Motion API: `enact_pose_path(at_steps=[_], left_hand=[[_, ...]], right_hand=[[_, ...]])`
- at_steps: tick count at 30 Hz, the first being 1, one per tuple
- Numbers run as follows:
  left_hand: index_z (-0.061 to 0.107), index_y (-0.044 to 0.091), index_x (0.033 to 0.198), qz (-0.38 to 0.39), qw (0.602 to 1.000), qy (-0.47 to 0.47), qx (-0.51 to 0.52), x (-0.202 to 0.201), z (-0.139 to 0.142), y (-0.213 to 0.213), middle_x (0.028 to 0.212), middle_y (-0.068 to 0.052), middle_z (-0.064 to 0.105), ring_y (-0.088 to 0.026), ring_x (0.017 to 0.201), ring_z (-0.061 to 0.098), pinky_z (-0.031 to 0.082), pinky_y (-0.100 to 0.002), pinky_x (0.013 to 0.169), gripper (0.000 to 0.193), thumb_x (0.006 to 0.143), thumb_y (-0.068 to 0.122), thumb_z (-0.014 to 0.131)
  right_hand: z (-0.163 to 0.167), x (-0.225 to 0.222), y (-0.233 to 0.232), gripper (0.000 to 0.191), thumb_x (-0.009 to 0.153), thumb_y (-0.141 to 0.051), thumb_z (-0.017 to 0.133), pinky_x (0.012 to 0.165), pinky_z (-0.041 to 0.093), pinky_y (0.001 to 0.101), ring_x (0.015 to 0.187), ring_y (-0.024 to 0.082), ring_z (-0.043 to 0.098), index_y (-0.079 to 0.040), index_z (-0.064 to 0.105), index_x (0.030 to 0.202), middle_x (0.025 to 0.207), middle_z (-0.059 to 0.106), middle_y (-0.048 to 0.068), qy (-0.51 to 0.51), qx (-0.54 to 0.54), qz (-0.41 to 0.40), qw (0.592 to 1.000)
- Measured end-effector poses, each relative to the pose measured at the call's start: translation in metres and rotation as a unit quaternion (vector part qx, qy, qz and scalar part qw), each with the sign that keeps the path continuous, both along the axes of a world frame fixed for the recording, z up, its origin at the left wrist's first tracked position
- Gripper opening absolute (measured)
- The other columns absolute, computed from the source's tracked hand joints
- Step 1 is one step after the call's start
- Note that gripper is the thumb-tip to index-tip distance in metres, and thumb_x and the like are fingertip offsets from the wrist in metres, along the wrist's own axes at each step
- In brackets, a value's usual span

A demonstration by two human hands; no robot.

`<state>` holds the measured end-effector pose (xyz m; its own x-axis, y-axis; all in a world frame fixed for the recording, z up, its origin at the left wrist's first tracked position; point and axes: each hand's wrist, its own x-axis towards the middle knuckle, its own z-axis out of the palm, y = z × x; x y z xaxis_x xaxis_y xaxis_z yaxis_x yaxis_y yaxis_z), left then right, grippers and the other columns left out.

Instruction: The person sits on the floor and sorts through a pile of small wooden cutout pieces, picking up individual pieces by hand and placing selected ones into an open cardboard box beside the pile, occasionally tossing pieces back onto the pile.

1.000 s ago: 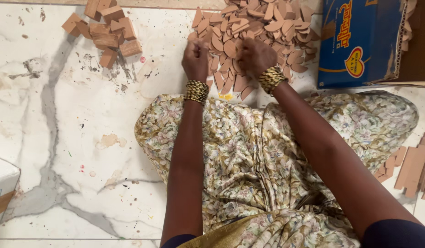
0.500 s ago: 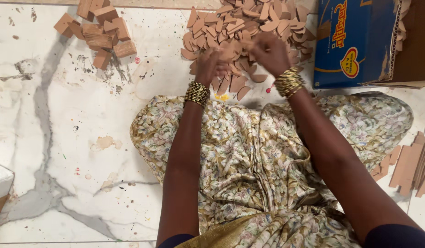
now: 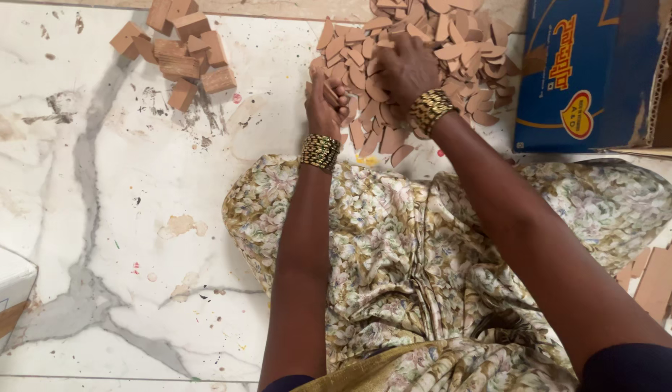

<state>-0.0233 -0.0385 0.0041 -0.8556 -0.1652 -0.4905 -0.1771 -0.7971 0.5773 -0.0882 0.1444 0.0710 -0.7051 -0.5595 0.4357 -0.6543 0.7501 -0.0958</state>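
Gold bangles (image 3: 320, 152) ring my wrists. My dress (image 3: 394, 254) is cream with a muted floral print. At twelve o'clock lie terracotta-pink pieces (image 3: 423, 51); at one, a blue box (image 3: 590, 43). The floor (image 3: 118, 218) is white marble, grey-veined.

Gold bangles (image 3: 320, 152) ring both wrists, above a floral cream garment (image 3: 394, 261) and dark short sleeves (image 3: 633, 366).

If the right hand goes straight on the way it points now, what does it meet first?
The right hand already lies on the pile of flat tan pieces. Going straight on, it would likely only meet more of that pile. What lies past the top edge is not visible.
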Motion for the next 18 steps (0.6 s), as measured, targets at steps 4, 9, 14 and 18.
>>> enact_pose_path(at_steps=[4,9,14,18], left_hand=[[0.063,0.007,0.092,0.009,1.0,-0.017,-0.009,0.0,0.007,0.001,0.065,0.0,0.057,-0.01,0.052,0.055,0.046,-0.024,0.042,0.047,0.098,0.053,0.058],[0.064,0.006,0.095,-0.032,0.997,-0.052,0.049,-0.002,0.002,0.011,0.066,0.0,0.056,-0.013,0.054,0.057,0.057,-0.031,0.051,0.049,0.098,0.054,0.057],[0.066,0.004,0.1,-0.042,0.998,-0.052,0.021,-0.002,0.001,0.012,0.072,-0.004,0.064,-0.017,0.059,0.064,0.062,-0.036,0.061,0.052,0.097,0.056,0.056],[0.068,0.008,0.109,-0.121,0.992,-0.008,-0.037,0.001,0.011,0.016,0.088,-0.005,0.072,-0.017,0.076,0.072,0.063,-0.035,0.072,0.044,0.094,0.049,0.061]], right_hand=[[0.003,0.001,0.027,0.004,0.103,-0.016,0.073,0.063,0.053,0.0462,0.09,0.03,0.063,-0.016,0.07,0.105,0.109,0.061,0.012,-0.124,0.024,-0.103,0.987],[0.01,-0.01,0.056,0.006,0.1,-0.011,0.073,0.067,0.055,0.0466,0.086,0.033,0.066,-0.012,0.071,0.105,0.102,0.065,0.011,-0.035,-0.094,-0.072,0.992],[0.016,-0.02,0.055,0.02,0.099,-0.019,0.081,0.067,0.056,0.0415,0.075,0.027,0.069,-0.003,0.068,0.098,0.086,0.069,0.011,-0.182,-0.153,-0.077,0.968],[0.016,-0.005,0.027,0.014,0.092,-0.019,0.08,0.064,0.058,0.0342,0.068,0.016,0.071,-0.006,0.075,0.096,0.082,0.074,0.009,-0.348,-0.148,-0.084,0.922]])
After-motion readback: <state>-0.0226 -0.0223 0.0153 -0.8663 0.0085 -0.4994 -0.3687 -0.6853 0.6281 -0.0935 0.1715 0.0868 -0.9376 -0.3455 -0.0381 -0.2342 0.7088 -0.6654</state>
